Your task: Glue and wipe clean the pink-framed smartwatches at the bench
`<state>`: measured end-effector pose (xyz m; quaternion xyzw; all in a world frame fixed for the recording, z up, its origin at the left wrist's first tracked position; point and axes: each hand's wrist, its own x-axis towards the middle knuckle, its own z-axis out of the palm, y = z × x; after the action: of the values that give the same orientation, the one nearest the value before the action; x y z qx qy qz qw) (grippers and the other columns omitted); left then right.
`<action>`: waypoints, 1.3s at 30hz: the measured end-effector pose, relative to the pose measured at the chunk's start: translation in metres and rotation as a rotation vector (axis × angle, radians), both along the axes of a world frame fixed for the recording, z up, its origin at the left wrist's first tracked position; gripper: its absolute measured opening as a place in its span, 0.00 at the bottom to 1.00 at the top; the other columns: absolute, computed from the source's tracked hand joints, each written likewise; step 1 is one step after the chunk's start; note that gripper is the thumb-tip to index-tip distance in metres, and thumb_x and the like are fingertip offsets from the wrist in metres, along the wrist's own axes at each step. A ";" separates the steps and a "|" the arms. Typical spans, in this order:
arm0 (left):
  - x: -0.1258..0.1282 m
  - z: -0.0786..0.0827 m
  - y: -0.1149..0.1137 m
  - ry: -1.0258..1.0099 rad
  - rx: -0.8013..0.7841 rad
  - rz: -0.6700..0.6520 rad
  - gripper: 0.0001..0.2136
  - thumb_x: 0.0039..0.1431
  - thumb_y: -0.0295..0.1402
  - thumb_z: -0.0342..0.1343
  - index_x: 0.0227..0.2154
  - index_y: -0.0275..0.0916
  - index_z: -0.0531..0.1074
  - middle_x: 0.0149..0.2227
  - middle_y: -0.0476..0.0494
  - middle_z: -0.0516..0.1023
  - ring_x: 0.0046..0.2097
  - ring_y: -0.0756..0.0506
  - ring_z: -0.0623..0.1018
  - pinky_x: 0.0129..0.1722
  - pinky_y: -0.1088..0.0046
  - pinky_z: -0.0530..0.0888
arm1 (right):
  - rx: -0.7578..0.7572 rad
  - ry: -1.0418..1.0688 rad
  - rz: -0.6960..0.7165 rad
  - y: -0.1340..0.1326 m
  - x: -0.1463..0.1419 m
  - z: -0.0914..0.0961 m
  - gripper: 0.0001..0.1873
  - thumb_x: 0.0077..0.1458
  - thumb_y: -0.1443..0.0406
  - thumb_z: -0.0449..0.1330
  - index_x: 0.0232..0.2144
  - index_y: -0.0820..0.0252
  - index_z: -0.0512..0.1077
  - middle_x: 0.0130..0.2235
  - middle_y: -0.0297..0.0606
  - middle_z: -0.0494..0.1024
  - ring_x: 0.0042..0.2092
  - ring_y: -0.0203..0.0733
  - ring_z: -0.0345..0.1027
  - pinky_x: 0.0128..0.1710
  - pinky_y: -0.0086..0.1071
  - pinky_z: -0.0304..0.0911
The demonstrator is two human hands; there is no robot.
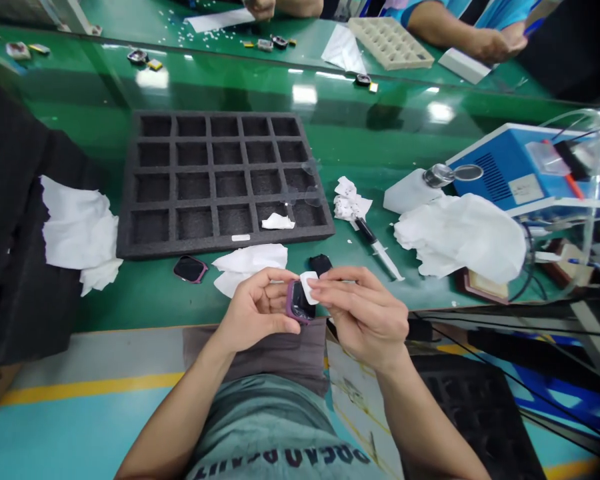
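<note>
Saw, along the left edge of the frame, one matte black foam stack (10, 220) and, just beside it, one wrinkled white tissue bundle (77, 223) with soft, ragged edges. Noted, left of centre, one rectangular black foam tray (190, 246), coarse and spongy; counted twenty squarish compartments in four rows of five. Found on its front part one small white label strip (241, 237) and one torn white paper scrap (278, 221). Below the tray, noticed one flat dark plate with a rounded purple rim (190, 269). Farther right, just behind the left hand (260, 307), saw one creased white tissue sheet (255, 259).

At lower centre of the frame, saw the left hand clamped, thumb and fingers, around one rounded-square device with a purple frame and glossy black face (298, 307). Found the right hand (365, 313) with fingertips pinched on one small smooth white pad (309, 288), overlapping the device's upper right part. Noted behind it one small black object (321, 264), too hidden to name.

Right of centre, counted one speckled crumpled tissue (349, 199) touching one slim syringe with a black barrel and pale plunger (375, 245). Farther right, saw one white plastic bottle with a shiny metal cap (409, 191), one broad rumpled white cloth (460, 233) and one boxy blue-and-white machine with dark slotted vents (485, 177).
</note>
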<state>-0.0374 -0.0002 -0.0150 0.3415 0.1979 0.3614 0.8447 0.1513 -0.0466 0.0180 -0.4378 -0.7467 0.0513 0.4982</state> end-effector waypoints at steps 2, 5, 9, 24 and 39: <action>0.000 0.000 -0.001 -0.008 0.001 0.021 0.28 0.38 0.23 0.79 0.44 0.38 0.75 0.34 0.48 0.85 0.35 0.50 0.85 0.35 0.80 0.79 | 0.004 -0.008 -0.014 -0.001 -0.002 -0.001 0.19 0.56 0.80 0.64 0.43 0.55 0.82 0.40 0.40 0.88 0.41 0.46 0.80 0.40 0.40 0.78; 0.000 -0.001 -0.002 0.003 0.017 0.077 0.28 0.39 0.24 0.79 0.44 0.39 0.75 0.36 0.48 0.86 0.36 0.49 0.85 0.38 0.79 0.80 | -0.012 -0.019 -0.009 -0.003 -0.003 0.000 0.19 0.56 0.81 0.63 0.42 0.56 0.82 0.40 0.40 0.88 0.42 0.46 0.81 0.41 0.40 0.78; 0.000 -0.004 -0.003 0.084 0.073 0.135 0.29 0.39 0.28 0.79 0.45 0.40 0.73 0.45 0.41 0.87 0.42 0.43 0.87 0.43 0.72 0.82 | -0.052 0.035 -0.016 -0.008 -0.008 -0.001 0.17 0.57 0.80 0.63 0.41 0.55 0.81 0.39 0.39 0.88 0.42 0.45 0.80 0.41 0.40 0.78; 0.026 -0.031 -0.029 0.565 0.730 0.697 0.25 0.51 0.31 0.74 0.52 0.41 0.78 0.57 0.36 0.82 0.52 0.38 0.86 0.54 0.62 0.84 | -0.489 0.885 -0.320 -0.027 -0.040 -0.041 0.06 0.61 0.61 0.67 0.36 0.55 0.84 0.34 0.37 0.83 0.36 0.39 0.76 0.38 0.33 0.73; 0.031 -0.039 -0.025 0.709 1.016 0.717 0.19 0.60 0.26 0.66 0.54 0.42 0.76 0.58 0.37 0.82 0.58 0.39 0.82 0.58 0.61 0.80 | -0.432 1.205 -0.378 -0.022 -0.041 -0.032 0.10 0.54 0.59 0.72 0.38 0.56 0.83 0.36 0.36 0.84 0.37 0.38 0.76 0.40 0.34 0.71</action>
<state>-0.0067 -0.0251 -0.0540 0.7036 0.3676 0.5316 0.2954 0.1099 -0.0687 -0.0137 -0.5459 -0.2210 0.3471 0.7298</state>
